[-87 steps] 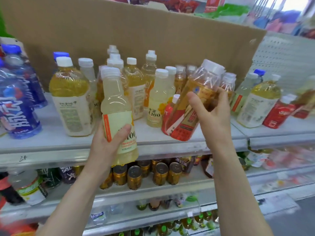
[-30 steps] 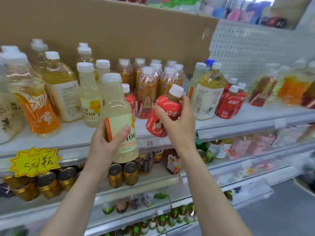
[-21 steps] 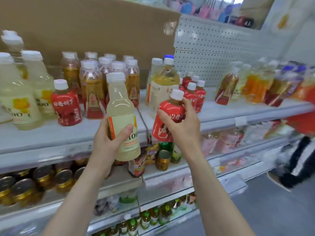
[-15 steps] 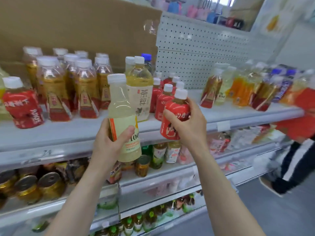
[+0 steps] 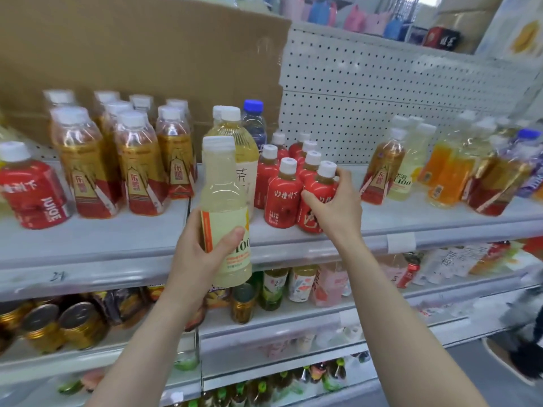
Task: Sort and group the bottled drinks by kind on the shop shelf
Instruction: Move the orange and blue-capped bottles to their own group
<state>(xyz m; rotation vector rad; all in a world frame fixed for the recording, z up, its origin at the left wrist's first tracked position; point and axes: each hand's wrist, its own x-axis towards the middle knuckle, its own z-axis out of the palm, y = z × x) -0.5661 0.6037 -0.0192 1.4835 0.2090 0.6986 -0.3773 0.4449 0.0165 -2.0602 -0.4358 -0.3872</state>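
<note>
My left hand [image 5: 202,254] grips a tall pale yellow C100 bottle [image 5: 224,207] with a white cap, held upright in front of the shelf edge. My right hand [image 5: 335,205] holds a small red bottle [image 5: 318,195] that stands on the grey shelf [image 5: 117,239], at the front right of a cluster of several matching red bottles [image 5: 283,196]. To the left stands a group of amber bottles with red and gold labels [image 5: 135,168]. One more red juice bottle [image 5: 30,189] stands alone at the far left.
A large yellow tea bottle [image 5: 235,136] and a blue-capped bottle [image 5: 254,121] stand behind the C100 bottle. Mixed amber, pale and orange bottles [image 5: 446,168] crowd the shelf's right end. Cans [image 5: 61,324] and cartons fill the lower shelves. Cardboard [image 5: 132,48] and pegboard [image 5: 382,95] back the shelf.
My right hand has carried the small red bottle right and forward and set it on the shelf beside the other red bottles. The left hand keeps the C100 bottle; the view has shifted right.
</note>
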